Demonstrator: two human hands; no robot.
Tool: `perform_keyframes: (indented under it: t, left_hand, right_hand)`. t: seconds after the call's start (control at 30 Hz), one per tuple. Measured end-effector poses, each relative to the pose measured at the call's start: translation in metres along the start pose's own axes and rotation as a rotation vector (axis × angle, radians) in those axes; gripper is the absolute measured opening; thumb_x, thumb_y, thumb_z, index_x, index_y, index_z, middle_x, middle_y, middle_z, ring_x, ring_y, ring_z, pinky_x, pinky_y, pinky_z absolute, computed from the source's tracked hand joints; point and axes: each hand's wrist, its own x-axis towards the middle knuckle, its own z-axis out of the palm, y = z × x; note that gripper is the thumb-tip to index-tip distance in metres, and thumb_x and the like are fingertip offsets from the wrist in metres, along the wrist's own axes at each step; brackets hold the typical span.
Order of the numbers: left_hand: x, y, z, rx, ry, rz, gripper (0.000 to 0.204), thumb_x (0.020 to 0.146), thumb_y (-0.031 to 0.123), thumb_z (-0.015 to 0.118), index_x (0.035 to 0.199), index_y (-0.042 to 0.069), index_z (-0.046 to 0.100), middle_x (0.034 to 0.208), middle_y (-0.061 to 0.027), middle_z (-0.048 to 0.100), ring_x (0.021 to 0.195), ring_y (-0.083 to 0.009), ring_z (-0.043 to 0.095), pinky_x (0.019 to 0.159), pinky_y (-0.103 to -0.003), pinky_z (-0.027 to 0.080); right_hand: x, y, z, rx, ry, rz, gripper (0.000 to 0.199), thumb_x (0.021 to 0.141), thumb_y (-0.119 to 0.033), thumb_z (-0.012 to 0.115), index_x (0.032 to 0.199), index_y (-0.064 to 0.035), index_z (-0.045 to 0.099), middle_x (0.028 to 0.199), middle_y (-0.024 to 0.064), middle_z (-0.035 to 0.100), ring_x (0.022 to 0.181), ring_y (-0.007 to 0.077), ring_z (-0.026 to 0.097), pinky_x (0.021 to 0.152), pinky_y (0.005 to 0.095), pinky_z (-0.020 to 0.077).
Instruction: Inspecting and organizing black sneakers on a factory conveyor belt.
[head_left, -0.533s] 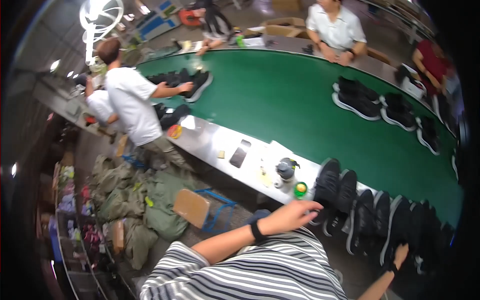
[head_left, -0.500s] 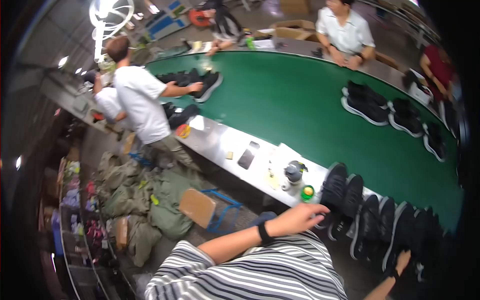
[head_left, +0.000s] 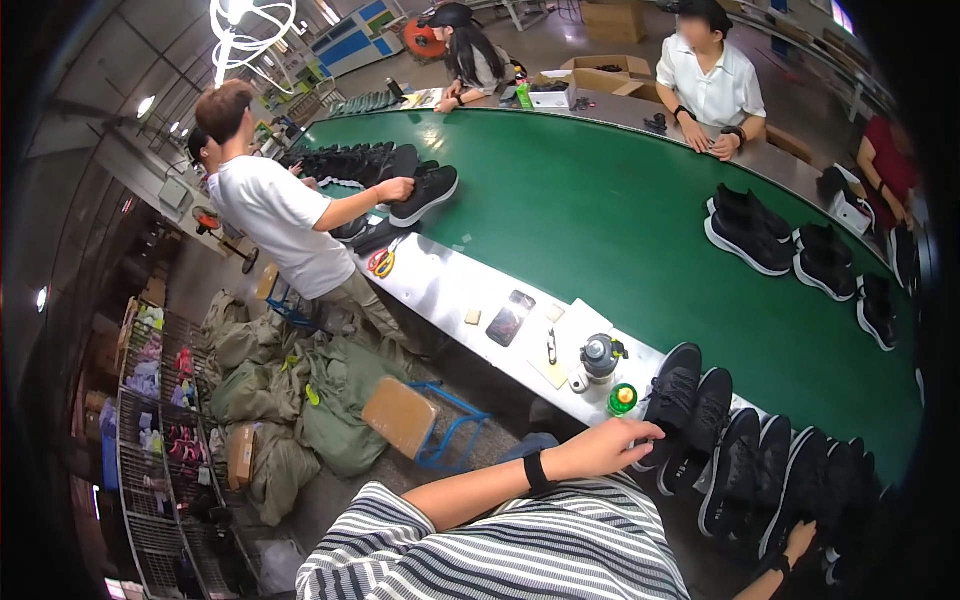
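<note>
A row of black sneakers (head_left: 735,465) with pale-edged soles stands along the near right edge of the green conveyor belt, partly over the metal ledge. My left hand (head_left: 610,447) hovers by the leftmost sneaker (head_left: 668,400), fingers loosely apart and nothing held. Whether the fingertips touch that shoe is unclear. Lower right, my right hand (head_left: 800,541) reaches in against the heel end of a black sneaker (head_left: 797,487) further along the row. Its fingers are mostly hidden among the dark shoes, so its grip does not show.
On the metal ledge (head_left: 450,285) lie scissors (head_left: 381,263), a phone (head_left: 511,318), a grey bottle (head_left: 600,357) and a green bottle (head_left: 622,399). More sneakers (head_left: 748,230) sit on the belt (head_left: 560,210). A co-worker (head_left: 280,195) handles a sneaker at left; others stand opposite. A stool (head_left: 400,412) is behind the ledge.
The view has shifted slightly and sharpened. My hands keep nearly the same places by the row. The co-worker at left still handles a sneaker, now with the body turned a little.
</note>
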Motion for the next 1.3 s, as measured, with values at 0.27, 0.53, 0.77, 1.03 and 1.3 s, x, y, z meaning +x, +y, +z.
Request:
perform_keyframes:
  t: [0.27,0.53,0.77,1.03,1.3]
  left_hand:
    - [0.001,0.004,0.002,0.006,-0.017,-0.011,0.027,0.090,0.016,0.054,0.113,0.000,0.057,0.099,-0.0180,0.065,0.087,-0.0331,0.064,0.078,-0.037,0.049]
    - [0.000,0.006,0.001,0.002,-0.047,-0.041,0.028,0.090,0.015,0.054,0.113,0.000,0.057,0.102,-0.0181,0.065,0.090,-0.0333,0.063,0.080,-0.038,0.049]
    - [-0.001,0.005,0.002,0.031,-0.029,0.011,0.027,0.090,0.014,0.054,0.113,-0.001,0.057,0.103,-0.0183,0.064,0.090,-0.0340,0.063,0.080,-0.038,0.049]
    - [-0.002,0.005,0.001,0.021,-0.038,0.005,0.027,0.089,0.013,0.054,0.112,-0.002,0.057,0.101,-0.0184,0.064,0.089,-0.0339,0.063,0.079,-0.038,0.049]
    - [-0.004,0.008,-0.002,0.031,-0.098,-0.047,0.030,0.092,0.017,0.053,0.117,0.001,0.056,0.106,-0.0172,0.064,0.096,-0.0313,0.062,0.085,-0.037,0.048]
  right_hand:
    - [-0.008,-0.005,-0.006,-0.022,-0.017,0.014,0.050,0.090,-0.024,0.047,0.132,0.0033,0.040,0.132,0.0250,0.044,0.118,0.0409,0.047,0.096,0.0456,0.0399]
    - [-0.019,-0.014,-0.015,0.016,-0.014,0.008,0.049,0.090,-0.024,0.049,0.129,0.0049,0.041,0.128,0.0267,0.047,0.118,0.0417,0.045,0.098,0.0443,0.0390]
    - [-0.016,-0.013,-0.013,-0.035,-0.031,0.039,0.051,0.091,-0.026,0.046,0.133,0.0004,0.040,0.137,0.0230,0.041,0.121,0.0400,0.045,0.098,0.0454,0.0393]
    - [-0.017,-0.015,-0.014,-0.029,-0.049,0.060,0.051,0.090,-0.026,0.046,0.134,-0.0006,0.039,0.137,0.0223,0.041,0.121,0.0397,0.045,0.098,0.0461,0.0395]
    - [-0.020,-0.018,-0.015,-0.002,-0.050,0.056,0.048,0.090,-0.025,0.049,0.130,-0.0015,0.042,0.136,0.0227,0.042,0.119,0.0399,0.047,0.096,0.0465,0.0410]
